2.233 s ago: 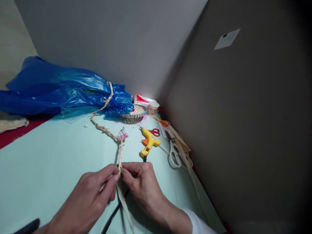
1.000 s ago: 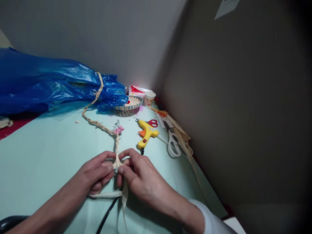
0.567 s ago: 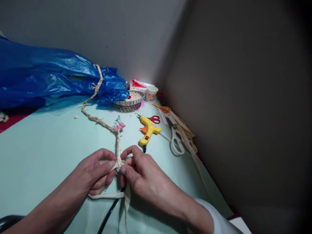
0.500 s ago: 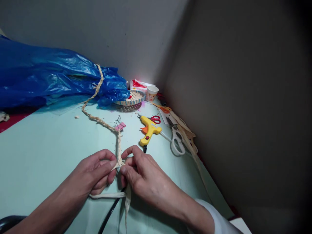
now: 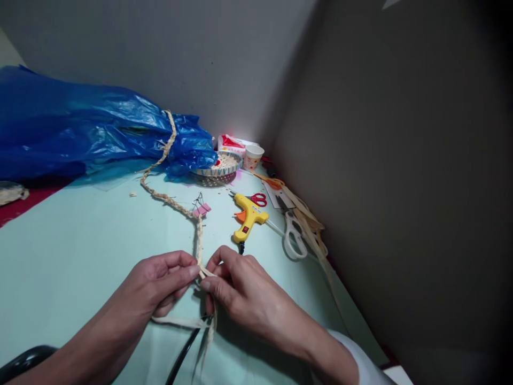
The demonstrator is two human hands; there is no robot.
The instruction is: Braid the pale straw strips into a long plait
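Note:
A pale braided cord (image 5: 199, 238) runs down the table from a pink binder clip (image 5: 201, 210) to my fingers. At its lower end my left hand (image 5: 164, 283) pinches the braid between thumb and forefinger. My right hand (image 5: 240, 289) is closed on the flat strands (image 5: 207, 273) that fan out to the right of that pinch. Loose strand ends (image 5: 209, 339) hang below both hands, one of them stretching left under my left hand. Farther up, the cord turns browner and loops over a blue plastic bag (image 5: 120, 123).
A yellow glue gun (image 5: 250, 218) lies beyond my right hand, with red-handled scissors (image 5: 259, 200) behind it. White-handled scissors (image 5: 295, 238) and loose strips (image 5: 310, 222) lie along the right wall. A round basket (image 5: 218, 170) and paper cup (image 5: 253, 158) stand at the back.
My left fingers have shifted right onto the braid's end. The strands now spread toward my right hand instead of to both sides. The whole view has shifted slightly.

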